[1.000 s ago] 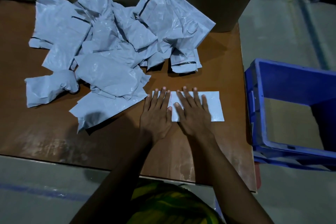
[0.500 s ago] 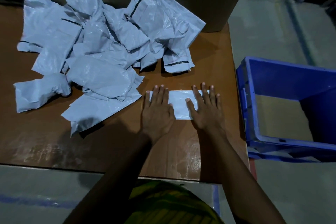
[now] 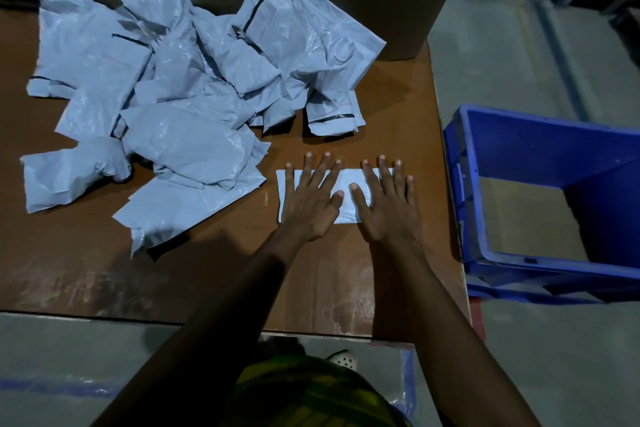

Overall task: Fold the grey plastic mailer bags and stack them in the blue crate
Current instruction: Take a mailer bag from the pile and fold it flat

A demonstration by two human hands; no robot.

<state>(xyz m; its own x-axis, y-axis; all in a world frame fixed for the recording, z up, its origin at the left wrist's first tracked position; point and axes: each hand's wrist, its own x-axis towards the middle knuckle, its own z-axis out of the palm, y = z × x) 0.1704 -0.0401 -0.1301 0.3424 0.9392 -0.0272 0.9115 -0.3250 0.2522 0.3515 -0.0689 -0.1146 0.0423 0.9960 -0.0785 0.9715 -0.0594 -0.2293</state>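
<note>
Hands have slid back toward each other since half a second ago; thumbs now almost meet over the strip's middle. Left to right: a loose pile of grey bags (image 3: 180,90) covers the far-left half of the table (image 3: 398,97), crumpled, overlapping, some puffed. We can't count them or see what's under the top layer. Just right of it, the folded bag (image 3: 347,174) lies flat as a narrow strip near the table's right edge. Left hand (image 3: 310,208) and right hand (image 3: 389,211) both lie flat on it, fingers straight and spread, pressing down, pinching nothing. We judge it to be light, thin, slick film that springs open when released and skates on the smooth top. So we'd pinch across the full folded thickness at one short end, with the other palm holding the crease until lift. Its right end and fold count are hidden under the palms. The blue crate (image 3: 519,274) sits beside the table's right edge, seemingly lower and cut off by the frame, with no stack showing in the visible part.
</note>
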